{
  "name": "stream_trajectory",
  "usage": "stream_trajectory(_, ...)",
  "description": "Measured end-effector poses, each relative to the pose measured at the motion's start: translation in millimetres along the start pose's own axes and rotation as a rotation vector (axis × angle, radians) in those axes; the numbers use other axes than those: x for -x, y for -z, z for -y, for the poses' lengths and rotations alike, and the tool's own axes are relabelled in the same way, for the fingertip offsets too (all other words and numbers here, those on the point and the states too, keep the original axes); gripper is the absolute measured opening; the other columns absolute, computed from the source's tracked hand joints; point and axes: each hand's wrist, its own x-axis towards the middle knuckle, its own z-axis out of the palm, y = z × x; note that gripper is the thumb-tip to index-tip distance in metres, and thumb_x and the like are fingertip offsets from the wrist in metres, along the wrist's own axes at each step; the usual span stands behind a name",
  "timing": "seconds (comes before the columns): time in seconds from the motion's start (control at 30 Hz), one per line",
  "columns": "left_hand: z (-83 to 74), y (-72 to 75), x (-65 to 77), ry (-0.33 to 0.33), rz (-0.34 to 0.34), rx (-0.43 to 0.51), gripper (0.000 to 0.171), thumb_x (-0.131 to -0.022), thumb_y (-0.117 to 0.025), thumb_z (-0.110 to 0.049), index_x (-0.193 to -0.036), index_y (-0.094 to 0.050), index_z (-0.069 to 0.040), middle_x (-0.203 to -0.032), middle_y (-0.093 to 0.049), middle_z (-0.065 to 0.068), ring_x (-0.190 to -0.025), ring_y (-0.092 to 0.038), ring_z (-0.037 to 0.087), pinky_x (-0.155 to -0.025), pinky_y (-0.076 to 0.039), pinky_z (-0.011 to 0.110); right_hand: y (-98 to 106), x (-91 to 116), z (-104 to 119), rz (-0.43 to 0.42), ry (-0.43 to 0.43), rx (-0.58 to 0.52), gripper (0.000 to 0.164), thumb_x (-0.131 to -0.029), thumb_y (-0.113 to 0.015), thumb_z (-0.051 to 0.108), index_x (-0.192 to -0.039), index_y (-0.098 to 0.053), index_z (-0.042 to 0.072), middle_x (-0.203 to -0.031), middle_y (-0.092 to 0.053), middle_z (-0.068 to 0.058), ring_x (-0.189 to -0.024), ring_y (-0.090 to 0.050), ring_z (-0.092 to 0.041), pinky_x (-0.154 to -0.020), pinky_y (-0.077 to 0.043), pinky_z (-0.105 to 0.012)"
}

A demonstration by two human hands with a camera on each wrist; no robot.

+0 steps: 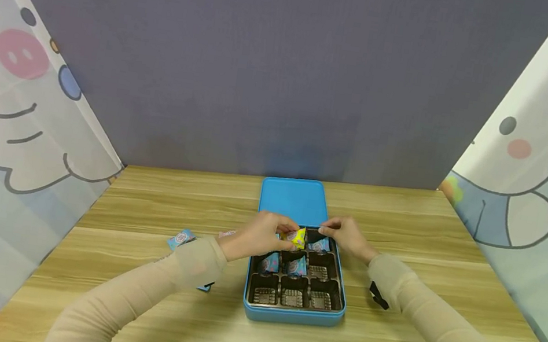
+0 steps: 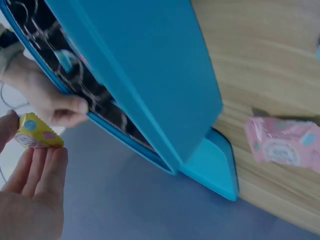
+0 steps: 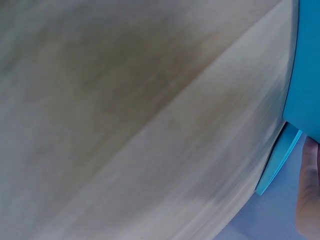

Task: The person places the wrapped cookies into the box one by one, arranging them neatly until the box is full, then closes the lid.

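My left hand [image 1: 265, 234] pinches a yellow wrapped candy [image 1: 296, 236] between thumb and fingers, above the far row of the blue tin [image 1: 292, 316]. The candy's spotted wrapper shows in the left wrist view, where the left hand [image 2: 37, 200] holds it by its ends. At the tin's far right corner is my right hand [image 1: 346, 236], its fingertips by the rim and its fingers loosely bent. A dark divided tray [image 1: 308, 284] lines the tin. Blue wrapped candies [image 1: 297, 266] sit in several of its compartments; the front row's compartments hold none.
Behind the tin lies its blue lid [image 1: 295, 200]. Left of it, a blue wrapped candy [image 1: 181, 238] and a pink wrapped candy [image 2: 282, 142] lie on the wooden table [image 1: 141, 328]. A small black object [image 1: 378, 295] is by the right sleeve. A grey panel [image 1: 266, 76] stands behind.
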Motion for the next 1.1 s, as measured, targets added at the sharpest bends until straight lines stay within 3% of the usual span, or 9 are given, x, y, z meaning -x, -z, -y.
stream_trajectory(0.17,-7.9,-8.6,-0.3,0.009,0.036,0.008,0.038,-0.079,-0.073,-0.023,-0.114,-0.065,-0.01,-0.107,-0.068,0.006,-0.095,-0.064,0.015,-0.081,-0.051,0.022,1,0,0,0.003,-0.002,0.004,0.021,-0.088,-0.061,0.017,-0.101,-0.068,0.003,-0.1,-0.065,-0.014,-0.093,-0.06,-0.027,-0.078,-0.052,-0.037)
stream_trajectory(0.43,-11.2,-22.9,-1.4,-0.056,0.07,-0.09,0.036,-0.078,-0.073,-0.024,-0.112,-0.066,-0.012,-0.101,-0.069,0.001,-0.086,-0.064,0.006,-0.071,-0.05,0.014,1,0,2,0.003,0.0,0.0,0.02,-0.088,-0.061,0.015,-0.101,-0.068,0.001,-0.098,-0.066,-0.014,-0.09,-0.061,-0.025,-0.077,-0.053,-0.036)
stream_trajectory(0.8,-23.3,-35.7,-12.0,-0.096,0.112,-0.174,0.04,-0.077,-0.074,-0.029,-0.113,-0.066,-0.014,-0.101,-0.069,-0.003,-0.084,-0.063,0.003,-0.072,-0.049,0.012,2,3,2,0.024,0.036,0.0,0.019,-0.088,-0.061,0.014,-0.1,-0.068,0.0,-0.096,-0.066,-0.013,-0.088,-0.062,-0.024,-0.076,-0.053,-0.036)
stream_trajectory(1.1,-26.5,-48.3,-22.9,-0.117,0.133,-0.206,0.035,-0.077,-0.074,-0.028,-0.109,-0.068,-0.014,-0.095,-0.07,-0.003,-0.08,-0.063,0.001,-0.068,-0.048,0.011,0,2,2,0.013,0.014,0.001,0.019,-0.089,-0.061,0.015,-0.099,-0.069,0.002,-0.097,-0.067,-0.013,-0.088,-0.063,-0.024,-0.075,-0.054,-0.035)
